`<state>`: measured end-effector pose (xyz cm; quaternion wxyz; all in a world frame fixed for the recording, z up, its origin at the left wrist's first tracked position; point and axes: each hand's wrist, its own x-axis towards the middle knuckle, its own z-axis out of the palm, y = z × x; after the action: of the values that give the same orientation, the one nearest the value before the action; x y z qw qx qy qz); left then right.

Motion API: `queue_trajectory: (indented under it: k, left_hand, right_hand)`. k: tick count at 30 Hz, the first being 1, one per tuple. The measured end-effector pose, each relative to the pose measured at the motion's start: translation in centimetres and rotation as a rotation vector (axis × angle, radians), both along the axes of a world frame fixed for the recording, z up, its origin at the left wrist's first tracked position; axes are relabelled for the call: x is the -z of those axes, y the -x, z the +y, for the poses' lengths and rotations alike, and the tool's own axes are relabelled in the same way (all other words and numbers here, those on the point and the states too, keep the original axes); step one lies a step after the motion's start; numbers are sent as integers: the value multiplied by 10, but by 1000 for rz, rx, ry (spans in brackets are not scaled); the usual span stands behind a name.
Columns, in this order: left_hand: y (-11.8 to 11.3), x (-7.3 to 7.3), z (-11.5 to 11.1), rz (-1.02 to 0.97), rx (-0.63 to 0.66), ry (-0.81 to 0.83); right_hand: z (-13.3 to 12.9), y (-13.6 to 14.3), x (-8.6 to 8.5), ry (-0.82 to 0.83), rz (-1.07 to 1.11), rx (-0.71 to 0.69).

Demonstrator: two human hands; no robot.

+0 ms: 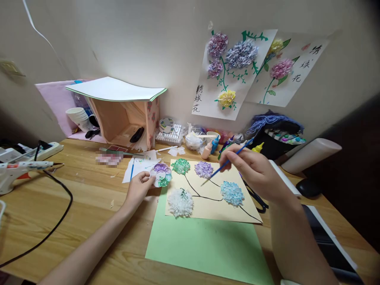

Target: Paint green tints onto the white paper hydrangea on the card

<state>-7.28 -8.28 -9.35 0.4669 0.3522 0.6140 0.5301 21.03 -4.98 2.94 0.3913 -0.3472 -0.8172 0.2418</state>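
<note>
My left hand [141,185] pinches the edge of a small flower-shaped paint palette [160,175] with purple, green and blue paint. In my right hand [247,164] is a thin blue brush [224,164], its tip pointing down over the cream sheet [208,209]. Fluffy paper flowers lie on that sheet: green [181,166], purple [204,169], light blue [232,193] and a mostly white one [180,202] with some green on it. Black stem lines run between them. Beneath the cream sheet is a green sheet [204,245].
A glue gun [20,170] with a black cable [67,206] lies at the left. Behind stand an open box [118,118], paper cups [79,118] and paint bottles [207,150]. At the right are a black mouse [308,188] and a white roll [311,155].
</note>
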Motion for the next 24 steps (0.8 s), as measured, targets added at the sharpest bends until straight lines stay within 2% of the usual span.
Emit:
queue_trajectory:
  k: [6,15,24]
  left_hand:
    - [-7,-4,-7,52,40,-22]
    - [-5,-3,-10,78,103,-19]
    - [-8,-3,-11,77,129,-12]
  right_hand:
    - [-6,33,18,-42,-231,-195]
    - [-3,52,40,-60,-343,-255]
    - [-5,52,39,-127,-321,-270]
